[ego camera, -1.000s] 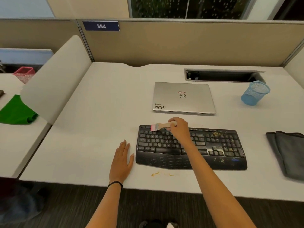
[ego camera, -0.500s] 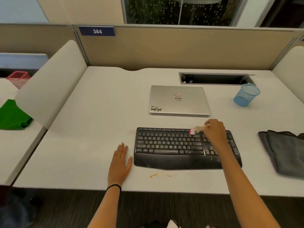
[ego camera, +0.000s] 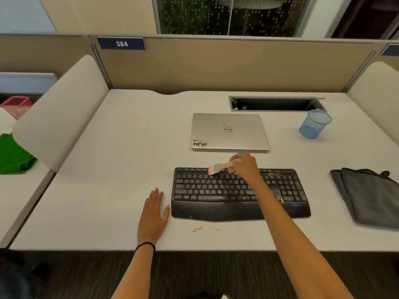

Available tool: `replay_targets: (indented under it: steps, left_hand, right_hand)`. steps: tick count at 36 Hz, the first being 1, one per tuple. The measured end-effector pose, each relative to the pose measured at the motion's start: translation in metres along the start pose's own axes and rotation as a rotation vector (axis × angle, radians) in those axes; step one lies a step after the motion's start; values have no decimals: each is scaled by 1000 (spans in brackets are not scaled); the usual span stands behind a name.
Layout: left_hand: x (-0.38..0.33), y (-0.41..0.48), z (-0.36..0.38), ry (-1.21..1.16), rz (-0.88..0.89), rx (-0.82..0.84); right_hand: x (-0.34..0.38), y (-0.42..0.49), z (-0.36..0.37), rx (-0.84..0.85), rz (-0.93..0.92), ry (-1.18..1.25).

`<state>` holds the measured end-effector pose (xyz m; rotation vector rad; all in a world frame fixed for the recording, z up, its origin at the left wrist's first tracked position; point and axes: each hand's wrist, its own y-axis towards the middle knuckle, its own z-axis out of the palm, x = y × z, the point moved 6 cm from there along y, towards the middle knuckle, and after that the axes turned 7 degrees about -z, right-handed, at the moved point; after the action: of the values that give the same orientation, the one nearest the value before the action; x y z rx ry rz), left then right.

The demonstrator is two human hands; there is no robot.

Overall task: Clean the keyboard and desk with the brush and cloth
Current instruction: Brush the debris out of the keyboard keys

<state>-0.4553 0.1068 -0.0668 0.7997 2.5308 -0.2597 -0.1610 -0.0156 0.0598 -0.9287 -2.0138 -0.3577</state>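
A black keyboard [ego camera: 216,190] lies near the front of the white desk [ego camera: 121,169], with yellowish crumbs on its right-hand keys. My right hand [ego camera: 246,167] grips a small brush [ego camera: 220,168] by its wooden handle, the pink bristles on the top key rows at the middle. My left hand [ego camera: 153,216] rests flat on the desk just left of the keyboard. A folded dark grey cloth [ego camera: 371,195] lies at the right. A few orange crumbs [ego camera: 200,229] sit on the desk in front of the keyboard.
A closed silver laptop [ego camera: 230,131] lies behind the keyboard. A blue mesh cup [ego camera: 314,124] stands at the back right beside an open cable slot [ego camera: 274,104]. Padded dividers flank the desk; a green cloth [ego camera: 13,156] and pink basket [ego camera: 16,105] are on the neighbouring desk.
My right hand with the brush swept from the keyboard's left to its right side, then back to the middle. My left hand stayed flat on the desk.
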Motion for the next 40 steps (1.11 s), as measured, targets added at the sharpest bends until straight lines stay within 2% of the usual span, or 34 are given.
replay_targets:
  steps: [8,16,19,23,27,29,35,40]
  left_hand:
    - [-1,0,-1,-5,3,0]
    - [-2,0,-3,-28,9,2]
    - [-2,-1,-2,-27,7,7]
    - [-2,-1,-3,-23,8,7]
    - [-3,-1,-3,-32,5,6]
    - [-3,-1,-3,-24,4,9]
    - [-1,0,-3,-21,-7,12]
    - [-4,-2,-5,-30,-1,14]
  right_hand:
    - [-31,4,-41,-103,154,-50]
    - [-46,-7,-91,-207,150,-214]
    - [-36,-9,-105,-263,62,-245]
    - [-15,-15,-116,-322,-167,-295]
    - [-8,-16,-102,-114,-307,-433]
    - [-10,-18,-92,-43,-318,-341]
    - [-29,-14,-69,-84,-150,-117]
    - [-56,-8,-71,-129,44,-44]
